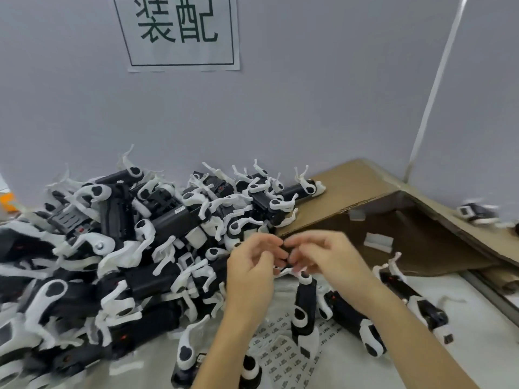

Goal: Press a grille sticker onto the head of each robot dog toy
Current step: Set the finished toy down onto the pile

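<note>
My left hand (251, 262) and my right hand (323, 256) meet above the table, fingers curled round the head end of a black-and-white robot dog toy (304, 301) that hangs down between my forearms. The head itself is mostly hidden by my fingers, and whether a sticker is on it cannot be seen. Under my wrists lies a sheet of grille stickers (280, 352), printed in rows. A big pile of the same dog toys (134, 237) fills the left half of the table.
An open cardboard box (393, 228) lies on its side at the right, with white pieces inside. Two more dogs (373, 327) lie on the white table to the right of my arms. One blurred dog (477, 213) sits on the cardboard. A grey wall with a paper sign (179, 32) stands behind.
</note>
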A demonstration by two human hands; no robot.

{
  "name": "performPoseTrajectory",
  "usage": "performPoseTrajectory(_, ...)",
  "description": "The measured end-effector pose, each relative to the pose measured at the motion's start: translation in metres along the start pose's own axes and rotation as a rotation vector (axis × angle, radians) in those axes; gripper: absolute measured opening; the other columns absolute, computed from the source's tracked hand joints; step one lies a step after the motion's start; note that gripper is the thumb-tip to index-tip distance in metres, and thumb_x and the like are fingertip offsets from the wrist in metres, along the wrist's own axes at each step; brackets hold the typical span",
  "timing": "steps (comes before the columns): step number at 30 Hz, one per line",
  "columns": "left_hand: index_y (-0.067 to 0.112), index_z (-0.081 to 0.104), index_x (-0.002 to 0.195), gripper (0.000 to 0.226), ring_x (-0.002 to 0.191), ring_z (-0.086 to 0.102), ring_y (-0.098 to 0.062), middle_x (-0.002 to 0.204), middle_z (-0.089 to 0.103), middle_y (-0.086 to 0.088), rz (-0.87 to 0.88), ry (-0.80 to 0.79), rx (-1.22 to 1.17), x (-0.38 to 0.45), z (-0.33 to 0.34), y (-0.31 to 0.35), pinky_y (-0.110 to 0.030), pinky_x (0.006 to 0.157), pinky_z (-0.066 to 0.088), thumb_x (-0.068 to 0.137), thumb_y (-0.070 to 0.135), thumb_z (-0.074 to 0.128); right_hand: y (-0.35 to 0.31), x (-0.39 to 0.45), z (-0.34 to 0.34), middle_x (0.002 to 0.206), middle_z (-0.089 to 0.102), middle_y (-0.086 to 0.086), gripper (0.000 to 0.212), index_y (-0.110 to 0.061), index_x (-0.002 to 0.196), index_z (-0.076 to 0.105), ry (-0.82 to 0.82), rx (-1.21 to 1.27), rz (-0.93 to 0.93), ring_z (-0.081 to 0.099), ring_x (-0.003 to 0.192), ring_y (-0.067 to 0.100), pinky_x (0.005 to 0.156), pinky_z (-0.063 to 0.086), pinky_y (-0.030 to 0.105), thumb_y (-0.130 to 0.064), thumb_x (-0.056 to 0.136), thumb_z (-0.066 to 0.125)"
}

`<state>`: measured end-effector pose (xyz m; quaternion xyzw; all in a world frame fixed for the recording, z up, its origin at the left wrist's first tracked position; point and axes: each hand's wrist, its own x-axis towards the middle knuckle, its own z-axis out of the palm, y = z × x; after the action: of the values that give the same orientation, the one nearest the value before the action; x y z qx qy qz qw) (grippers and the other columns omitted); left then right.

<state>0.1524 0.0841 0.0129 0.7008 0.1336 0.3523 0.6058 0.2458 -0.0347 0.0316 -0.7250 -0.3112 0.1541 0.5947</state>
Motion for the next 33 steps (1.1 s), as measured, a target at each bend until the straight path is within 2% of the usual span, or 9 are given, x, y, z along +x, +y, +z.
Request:
performPoseTrajectory(2,0.014,0.069,0.092,0.035,0.076,0.070,-0.016,0.080,0.073,-0.005,-0.001,0.011,0.028,-0.002,0.000,0.003,-0.025,0.067,0.057,0.093,-0.010,0.045,0.013,-0.007,0.014,0.082,0.076,0.001,0.033,-0.025,0.103,0.074,-0.069,-0.126,-0.055,0.073,0.073,0.015,0.065,0.056,0.023,-0.002,0.098,0.051)
performPoseTrajectory(5,0.020,0.068,0.090,0.031,0.078,0.066,-0.006,0.082,0.070,0.001,0.044,0.044,0.149,-0.004,-0.006,0.004,-0.014,0.063,0.052,0.092,-0.006,0.051,0.030,-0.006,0.032,0.080,0.074,-0.001,0.028,-0.028,0.108,0.071,0.030,-0.258,-0.110,0.071,0.073,0.013,0.068,0.060,0.031,-0.007,0.098,0.055)
performPoseTrajectory(7,0.024,0.067,0.088,0.029,0.082,0.063,0.001,0.084,0.068,0.007,0.080,0.049,0.253,-0.003,-0.011,0.004,-0.010,0.065,0.049,0.093,-0.002,0.054,0.038,-0.005,0.040,0.079,0.073,-0.004,0.025,-0.028,0.106,0.071,0.089,-0.302,-0.158,0.068,0.072,0.011,0.065,0.058,0.028,-0.010,0.099,0.055)
performPoseTrajectory(13,0.020,0.062,0.105,0.016,0.096,0.057,-0.004,0.100,0.062,0.010,0.221,0.068,0.607,0.026,-0.019,0.015,-0.022,0.084,0.050,0.096,0.009,0.055,0.049,-0.003,0.044,0.075,0.068,-0.010,0.024,-0.028,0.099,0.070,0.160,-0.338,-0.212,0.063,0.074,0.001,0.062,0.048,0.014,-0.009,0.100,0.055)
performPoseTrajectory(18,0.009,0.041,0.136,0.041,0.121,0.046,-0.028,0.132,0.048,-0.013,0.208,-0.269,1.067,0.075,-0.002,0.023,-0.038,0.096,0.045,0.098,0.014,0.053,0.051,-0.005,0.045,0.073,0.068,-0.009,0.025,-0.030,0.097,0.067,0.182,-0.276,-0.202,0.061,0.063,0.000,0.054,0.045,0.014,-0.008,0.100,0.054)
performPoseTrajectory(22,0.016,0.021,0.155,0.070,0.138,0.032,-0.036,0.151,0.036,-0.013,0.254,-0.402,1.353,0.114,0.014,0.020,-0.047,0.102,0.045,0.097,0.015,0.059,0.051,-0.006,0.047,0.072,0.068,-0.001,0.027,-0.030,0.098,0.067,0.188,-0.220,-0.194,0.058,0.057,0.003,0.050,0.043,0.014,-0.006,0.100,0.054)
performPoseTrajectory(27,0.018,0.041,0.145,0.048,0.138,0.031,-0.036,0.147,0.040,-0.007,0.197,-0.442,1.354,0.137,0.019,0.007,-0.051,0.101,0.045,0.101,0.028,0.059,0.053,-0.005,0.046,0.074,0.068,0.002,0.024,-0.025,0.101,0.069,0.187,-0.201,-0.188,0.059,0.060,0.012,0.050,0.044,0.017,-0.006,0.100,0.054)
performPoseTrajectory(30,0.016,0.046,0.140,0.041,0.130,0.040,-0.035,0.135,0.050,-0.006,0.271,-0.362,1.245,0.132,0.017,0.000,-0.052,0.095,0.049,0.100,0.015,0.057,0.053,-0.003,0.044,0.076,0.070,-0.001,0.026,-0.026,0.102,0.069,0.202,-0.169,-0.164,0.065,0.069,0.013,0.058,0.054,0.022,-0.006,0.099,0.053)
performPoseTrajectory(33,0.011,0.056,0.123,0.028,0.113,0.052,-0.027,0.119,0.058,-0.006,0.297,-0.226,0.958,0.122,0.010,0.006,-0.043,0.090,0.049,0.097,0.002,0.056,0.051,-0.001,0.040,0.077,0.072,-0.001,0.030,-0.024,0.103,0.070,0.226,-0.051,-0.137,0.069,0.071,0.010,0.063,0.056,0.024,-0.002,0.099,0.051)
